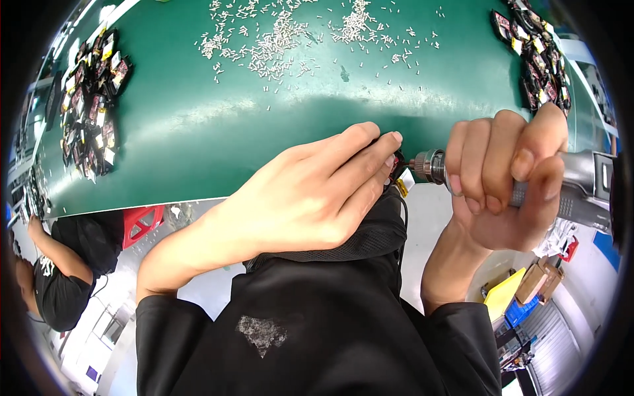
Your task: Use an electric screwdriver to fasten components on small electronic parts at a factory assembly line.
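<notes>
My left hand is closed around a small black part with a yellow and white tag, held just below the green table's near edge. My right hand grips a grey power screwdriver lying sideways. Its metal tip points left and meets the small part between my left fingertips. Most of the part is hidden by my left fingers.
On the green table lie several small silver screws scattered at the far side. Piles of small black parts sit at the left and the right. Another person sits at lower left by a red stool.
</notes>
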Demonstrator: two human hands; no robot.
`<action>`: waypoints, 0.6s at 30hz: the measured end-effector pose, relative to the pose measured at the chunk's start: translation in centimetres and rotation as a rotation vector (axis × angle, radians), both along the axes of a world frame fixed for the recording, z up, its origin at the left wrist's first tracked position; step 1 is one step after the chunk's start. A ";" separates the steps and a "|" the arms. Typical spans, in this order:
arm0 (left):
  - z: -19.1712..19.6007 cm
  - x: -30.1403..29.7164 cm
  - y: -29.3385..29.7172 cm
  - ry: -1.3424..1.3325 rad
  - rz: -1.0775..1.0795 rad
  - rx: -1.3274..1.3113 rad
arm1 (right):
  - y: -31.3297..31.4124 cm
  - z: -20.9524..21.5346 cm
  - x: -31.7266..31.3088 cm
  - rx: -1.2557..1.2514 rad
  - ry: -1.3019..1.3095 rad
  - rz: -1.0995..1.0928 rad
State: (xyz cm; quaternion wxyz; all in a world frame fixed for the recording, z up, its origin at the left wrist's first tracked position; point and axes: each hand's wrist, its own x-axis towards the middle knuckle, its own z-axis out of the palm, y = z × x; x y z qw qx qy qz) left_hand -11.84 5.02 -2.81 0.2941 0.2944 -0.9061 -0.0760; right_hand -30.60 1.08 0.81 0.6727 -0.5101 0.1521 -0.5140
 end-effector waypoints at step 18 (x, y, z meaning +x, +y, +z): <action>6.1 14.6 3.7 0.045 0.853 -0.125 | 0.7 -0.3 -1.7 0.096 -0.435 -0.156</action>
